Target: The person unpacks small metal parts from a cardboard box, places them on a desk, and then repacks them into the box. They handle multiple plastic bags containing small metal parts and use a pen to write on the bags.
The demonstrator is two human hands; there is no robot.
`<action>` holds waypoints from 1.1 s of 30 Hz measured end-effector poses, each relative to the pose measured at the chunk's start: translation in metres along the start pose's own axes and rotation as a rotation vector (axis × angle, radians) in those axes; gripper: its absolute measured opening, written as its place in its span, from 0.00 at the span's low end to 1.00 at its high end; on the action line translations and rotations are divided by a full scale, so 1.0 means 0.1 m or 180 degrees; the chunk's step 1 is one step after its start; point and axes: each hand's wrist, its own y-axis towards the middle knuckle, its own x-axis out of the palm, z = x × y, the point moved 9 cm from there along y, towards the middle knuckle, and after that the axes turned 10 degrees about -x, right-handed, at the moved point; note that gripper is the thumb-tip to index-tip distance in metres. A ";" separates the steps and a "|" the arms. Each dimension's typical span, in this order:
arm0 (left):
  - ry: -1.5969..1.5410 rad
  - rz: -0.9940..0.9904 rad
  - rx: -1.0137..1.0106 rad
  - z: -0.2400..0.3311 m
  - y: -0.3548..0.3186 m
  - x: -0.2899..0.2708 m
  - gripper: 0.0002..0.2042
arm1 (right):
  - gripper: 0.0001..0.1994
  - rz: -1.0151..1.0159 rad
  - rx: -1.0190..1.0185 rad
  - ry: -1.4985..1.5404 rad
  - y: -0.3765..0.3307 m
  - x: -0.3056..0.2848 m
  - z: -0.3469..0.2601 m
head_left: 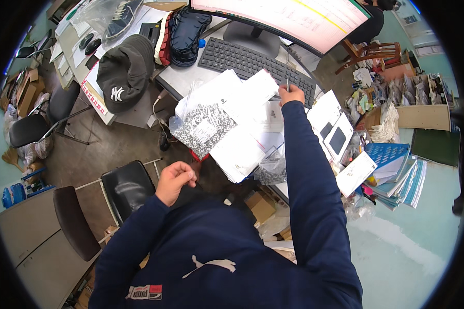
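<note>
My right hand (pixel 293 96) reaches out over the desk, its fingers pinched round a slim pen (pixel 287 84) whose end shows above them. It is at the front edge of a black keyboard (pixel 252 64), beside a white sheet of paper (pixel 260 85). Below and left of that hand spreads a pile of white papers (pixel 237 154). A plastic packet with a black-and-white pattern (pixel 203 126) rests on the pile. My left hand (pixel 175 183) hovers above my lap, apart from the desk, with its fingers curled in and no object visible in them.
A curved monitor (pixel 294 18) stands behind the keyboard. At left are a dark cap (pixel 126 72) and dark shoes (pixel 187 36). A black-seated chair (pixel 126 188) is at my left. Blue folders (pixel 392 159) and white-framed tablet-like items (pixel 338 136) lie to the right. Another person (pixel 368 23) is at the far right.
</note>
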 end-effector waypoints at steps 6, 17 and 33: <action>0.0181 0.0389 -0.0145 -0.03 -0.25 -0.51 0.02 | 0.13 -0.0016 -0.0426 -0.0902 0.41 0.18 -0.07; 0.0334 0.0464 -0.0023 0.21 -0.25 -0.83 0.01 | 0.09 -0.0505 -0.0187 -0.0363 0.38 0.15 -0.26; 0.1904 -0.1092 0.2742 2.09 0.22 1.73 0.03 | 0.03 -0.0159 -0.1347 0.0153 -1.36 -1.62 -1.66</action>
